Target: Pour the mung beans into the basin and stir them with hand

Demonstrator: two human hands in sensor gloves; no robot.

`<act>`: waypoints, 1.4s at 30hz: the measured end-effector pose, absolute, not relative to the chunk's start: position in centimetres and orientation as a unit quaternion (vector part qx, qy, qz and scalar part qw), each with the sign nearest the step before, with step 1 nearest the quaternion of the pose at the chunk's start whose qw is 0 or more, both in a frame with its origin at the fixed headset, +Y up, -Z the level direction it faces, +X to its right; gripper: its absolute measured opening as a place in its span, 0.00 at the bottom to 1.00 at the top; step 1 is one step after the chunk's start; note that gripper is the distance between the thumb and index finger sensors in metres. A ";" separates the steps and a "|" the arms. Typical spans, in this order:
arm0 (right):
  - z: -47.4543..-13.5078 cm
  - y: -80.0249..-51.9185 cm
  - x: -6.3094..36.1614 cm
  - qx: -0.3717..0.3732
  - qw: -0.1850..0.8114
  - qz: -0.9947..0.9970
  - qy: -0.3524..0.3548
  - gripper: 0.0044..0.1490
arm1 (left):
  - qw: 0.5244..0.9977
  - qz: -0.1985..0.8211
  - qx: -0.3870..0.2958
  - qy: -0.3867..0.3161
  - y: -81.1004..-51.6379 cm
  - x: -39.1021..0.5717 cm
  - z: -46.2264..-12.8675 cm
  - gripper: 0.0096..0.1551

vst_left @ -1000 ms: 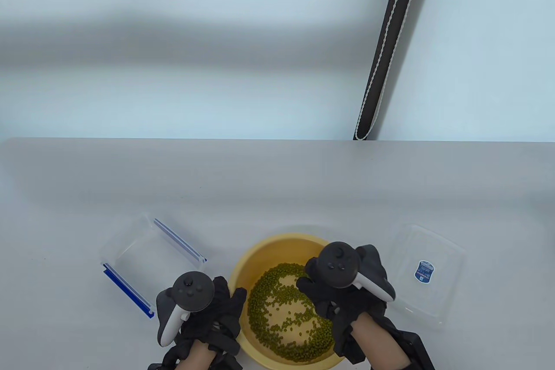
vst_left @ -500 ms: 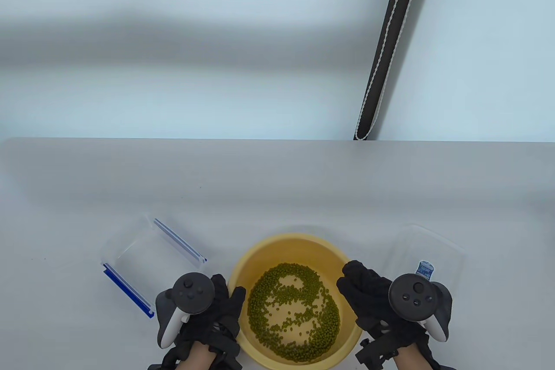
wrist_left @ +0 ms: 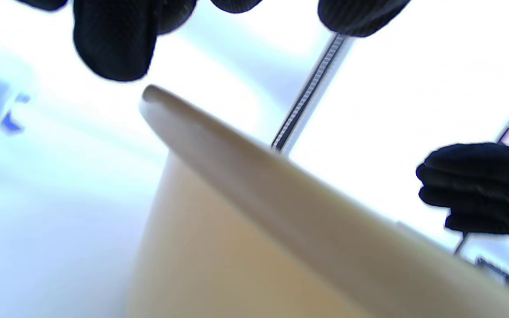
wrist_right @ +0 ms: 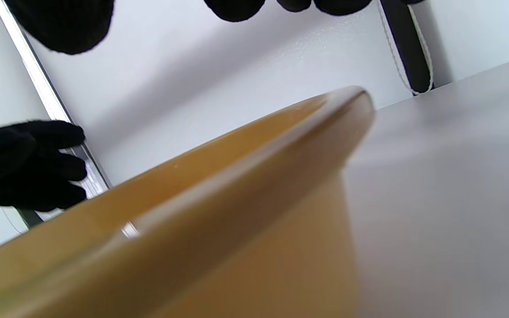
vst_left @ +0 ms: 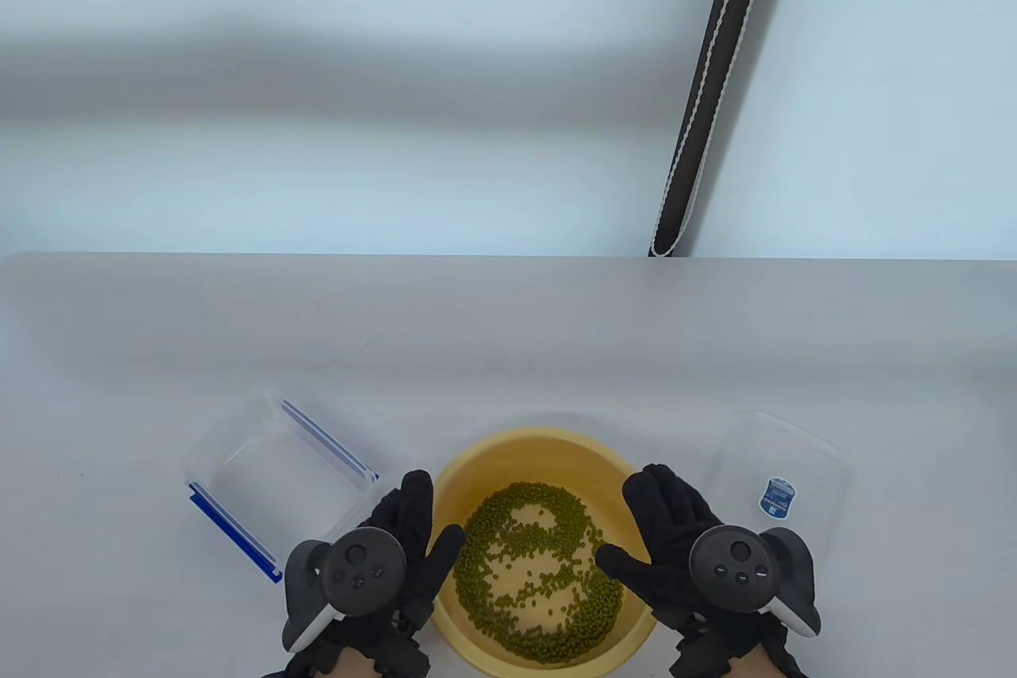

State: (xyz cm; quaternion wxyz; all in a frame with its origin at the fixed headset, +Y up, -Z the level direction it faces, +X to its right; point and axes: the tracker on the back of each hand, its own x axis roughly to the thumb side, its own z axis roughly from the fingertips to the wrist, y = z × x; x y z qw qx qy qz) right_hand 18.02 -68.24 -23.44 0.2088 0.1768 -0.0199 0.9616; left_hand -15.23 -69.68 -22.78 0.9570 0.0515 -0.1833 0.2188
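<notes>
Looking down at the table [vst_left: 508, 344]: yellow basin [vst_left: 537, 446] at the near edge, mung beans [vst_left: 537, 576] lying inside it in a loose ring with bare patches showing through. Left hand [vst_left: 397, 551] at the basin's left rim, fingers straight and spread, holding nothing; thumb reaches over the rim. Right hand [vst_left: 675, 543] at the right rim, fingers likewise straight, thumb pointing in over the beans, nothing held. A tracker sits on the back of each hand. Clear box with blue clips [vst_left: 274, 471] lies left of the basin, apart from it. Clear lid with a blue label [vst_left: 783, 499] lies to the right, just beyond the right hand.

Left wrist view, blurred: basin's rim [wrist_left: 254, 176] runs slantwise, gloved fingertips [wrist_left: 113, 44] hang just above it, not clearly touching. Right hand [wrist_left: 480, 190] shows across the basin.

Right wrist view: basin's outer wall [wrist_right: 259, 247] fills the lower frame, fingertips [wrist_right: 60, 22] above the rim, left hand [wrist_right: 24, 163] opposite, fingers extended.
</notes>
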 end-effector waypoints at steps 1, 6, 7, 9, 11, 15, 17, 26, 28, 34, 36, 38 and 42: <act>-23.5 -68.4 18.1 0.168 0.166 0.971 -0.027 0.59 | 0.962 0.172 0.069 -0.200 -69.5 -14.7 -22.5 0.48; -24.4 -69.1 18.5 0.116 0.038 0.992 -0.022 0.65 | 0.976 0.057 0.022 -0.211 -70.0 -13.4 -22.4 0.57; -24.6 -69.3 18.6 0.106 0.025 0.994 -0.021 0.65 | 0.977 0.044 0.000 -0.210 -70.4 -13.2 -22.5 0.59; -24.9 -69.7 19.0 0.096 0.020 0.995 -0.013 0.65 | 0.976 0.034 -0.023 -0.213 -70.9 -12.9 -22.6 0.61; -25.2 -69.9 19.3 0.088 0.019 0.996 -0.004 0.65 | 0.976 0.037 -0.033 -0.211 -71.2 -12.8 -22.8 0.62; -25.4 -70.2 19.8 0.077 0.024 0.997 0.005 0.65 | 0.978 0.038 -0.040 -0.203 -71.3 -12.9 -22.9 0.62; -25.3 -70.2 19.9 0.077 0.026 0.997 0.005 0.65 | 0.978 0.041 -0.043 -0.199 -71.4 -12.9 -22.9 0.62; -25.3 -70.2 20.0 0.071 0.030 0.997 0.012 0.64 | 0.979 0.045 -0.043 -0.192 -71.2 -13.0 -22.9 0.62; -25.3 -70.2 20.0 0.070 0.032 0.997 0.014 0.64 | 0.980 0.045 -0.044 -0.190 -71.2 -13.0 -22.9 0.62; -25.2 -70.3 20.0 0.067 0.039 0.997 0.024 0.64 | 0.980 0.052 -0.048 -0.187 -71.2 -13.1 -22.9 0.62; -25.2 -70.3 20.1 0.066 0.040 0.997 0.027 0.64 | 0.980 0.053 -0.049 -0.186 -71.2 -13.1 -23.0 0.62; -25.2 -70.3 20.1 0.064 0.041 0.997 0.030 0.64 | 0.980 0.054 -0.050 -0.185 -71.2 -13.1 -23.0 0.61; -25.2 -70.3 20.2 0.061 0.044 0.996 0.037 0.64 | 0.980 0.057 -0.052 -0.185 -71.2 -13.2 -23.0 0.62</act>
